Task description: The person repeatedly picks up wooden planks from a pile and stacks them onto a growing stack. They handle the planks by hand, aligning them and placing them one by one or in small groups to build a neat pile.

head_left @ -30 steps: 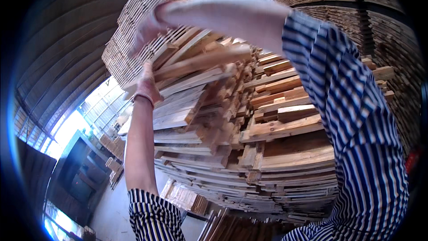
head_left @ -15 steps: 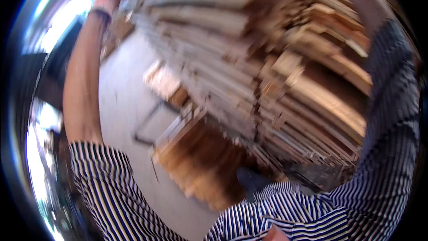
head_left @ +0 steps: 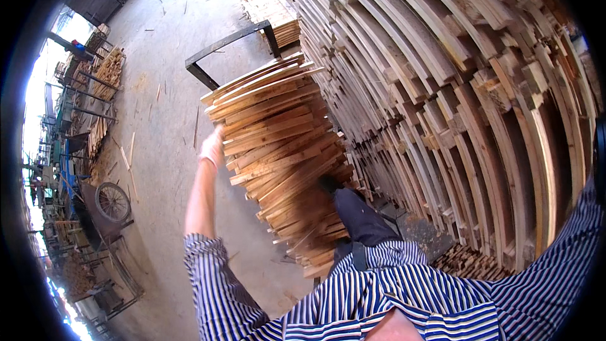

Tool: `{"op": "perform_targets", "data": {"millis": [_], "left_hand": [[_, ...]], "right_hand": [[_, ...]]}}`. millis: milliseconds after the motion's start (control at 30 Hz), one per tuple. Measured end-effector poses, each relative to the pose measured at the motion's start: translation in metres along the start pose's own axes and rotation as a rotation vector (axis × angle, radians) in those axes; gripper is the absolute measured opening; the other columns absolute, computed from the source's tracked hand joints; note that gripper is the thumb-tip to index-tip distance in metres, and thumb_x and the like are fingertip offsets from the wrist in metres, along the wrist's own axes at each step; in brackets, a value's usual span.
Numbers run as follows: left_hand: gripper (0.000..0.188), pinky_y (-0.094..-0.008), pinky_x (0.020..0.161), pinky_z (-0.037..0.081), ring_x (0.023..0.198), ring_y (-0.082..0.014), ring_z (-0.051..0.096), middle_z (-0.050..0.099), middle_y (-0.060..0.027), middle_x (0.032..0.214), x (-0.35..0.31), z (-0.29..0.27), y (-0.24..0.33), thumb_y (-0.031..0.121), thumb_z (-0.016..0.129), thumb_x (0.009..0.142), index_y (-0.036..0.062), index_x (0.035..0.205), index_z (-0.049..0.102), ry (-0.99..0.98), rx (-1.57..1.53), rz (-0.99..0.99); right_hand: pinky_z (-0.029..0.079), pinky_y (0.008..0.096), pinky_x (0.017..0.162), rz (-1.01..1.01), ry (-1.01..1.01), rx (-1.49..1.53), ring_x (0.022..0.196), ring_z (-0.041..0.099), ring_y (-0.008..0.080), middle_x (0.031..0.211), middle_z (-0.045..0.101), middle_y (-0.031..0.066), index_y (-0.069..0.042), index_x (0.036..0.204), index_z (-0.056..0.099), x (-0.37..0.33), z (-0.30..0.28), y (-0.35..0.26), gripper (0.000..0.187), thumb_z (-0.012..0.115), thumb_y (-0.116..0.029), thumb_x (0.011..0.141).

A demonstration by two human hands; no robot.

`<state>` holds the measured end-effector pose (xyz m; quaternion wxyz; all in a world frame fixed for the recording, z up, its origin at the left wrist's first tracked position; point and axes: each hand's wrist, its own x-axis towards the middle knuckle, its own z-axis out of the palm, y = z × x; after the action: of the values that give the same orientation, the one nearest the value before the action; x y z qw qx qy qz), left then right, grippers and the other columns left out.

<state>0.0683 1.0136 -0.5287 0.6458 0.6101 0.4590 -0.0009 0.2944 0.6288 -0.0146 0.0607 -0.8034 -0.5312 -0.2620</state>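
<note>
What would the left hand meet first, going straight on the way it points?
Left hand: probably the left ends of the stacked boards just ahead; depth is unclear, so it might pass above them.

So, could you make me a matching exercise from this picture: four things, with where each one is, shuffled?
1. left hand
2. dark metal frame
3. spoked wheel
4. tall timber stack

A. along the picture's right side
B. at the far end of the low board pile
C. by that pile's left edge
D. far left, well apart from that pile

Pairs: 1-C, 2-B, 3-D, 4-A
</note>
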Motion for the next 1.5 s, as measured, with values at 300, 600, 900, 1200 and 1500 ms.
{"op": "perform_targets", "data": {"millis": [300, 600, 900, 1200, 1500], "left_hand": [[0.075, -0.0514, 0.1, 0.042, 0.119, -0.0314, 0.055, 0.06, -0.0141, 0.131, 0.076, 0.103, -0.119, 0.059, 0.073, 0.081, 0.0089, 0.134, 0.055, -0.247, -0.393, -0.279], [0.141, -0.0573, 0.12, -0.004, 0.149, -0.0402, -0.016, -0.021, -0.0167, 0.162, 0.247, 0.152, -0.066, 0.078, 0.074, 0.063, 0.0196, 0.157, -0.014, -0.072, -0.892, -0.586], [0.139, -0.061, 0.119, -0.002, 0.151, -0.0334, -0.015, -0.021, -0.0118, 0.163, 0.316, 0.194, -0.038, 0.092, 0.06, 0.059, 0.0279, 0.157, -0.013, 0.21, -0.747, -0.828], [0.12, -0.0591, 0.121, 0.008, 0.151, -0.0316, 0.002, 0.003, -0.0033, 0.166, 0.359, 0.182, -0.103, 0.079, 0.062, 0.075, 0.0181, 0.159, 0.0, 0.07, -0.489, -0.443], [0.084, -0.0482, 0.111, 0.038, 0.135, -0.0303, 0.042, 0.039, -0.0088, 0.153, 0.26, 0.228, -0.114, 0.059, 0.064, 0.087, 0.0184, 0.154, 0.033, -0.02, -1.012, -0.041]], "right_hand": [[0.057, 0.043, 0.075, 0.26, -0.579, 0.172, 0.096, 0.066, 0.0282, 0.126, 0.059, 0.0218, -0.01, 0.14, 0.047, 0.0, 0.354, -0.014, 0.067, 0.045, -0.059, 0.095], [0.028, 0.0561, 0.111, 0.572, -0.866, 0.104, 0.136, 0.039, 0.041, 0.146, 0.043, 0.0248, -0.007, 0.138, 0.051, -0.131, 0.666, 0.023, 0.08, 0.052, -0.068, 0.086], [0.033, 0.0468, 0.111, 0.843, -1.159, 0.326, 0.131, 0.052, 0.0287, 0.137, 0.059, 0.0182, -0.003, 0.133, 0.06, -0.101, 0.833, 0.032, 0.096, 0.032, -0.082, 0.087], [0.037, 0.0395, 0.111, 0.825, -1.05, 0.848, 0.131, 0.051, 0.0344, 0.136, 0.058, 0.0223, 0.0, 0.131, 0.061, -0.124, 0.865, 0.047, 0.107, 0.056, -0.089, 0.071], [0.05, 0.0446, 0.096, 0.656, -1.579, 0.657, 0.113, 0.064, 0.0335, 0.117, 0.068, 0.0197, -0.007, 0.115, 0.071, -0.269, 0.731, -0.078, 0.091, 0.034, -0.085, 0.084]]}}
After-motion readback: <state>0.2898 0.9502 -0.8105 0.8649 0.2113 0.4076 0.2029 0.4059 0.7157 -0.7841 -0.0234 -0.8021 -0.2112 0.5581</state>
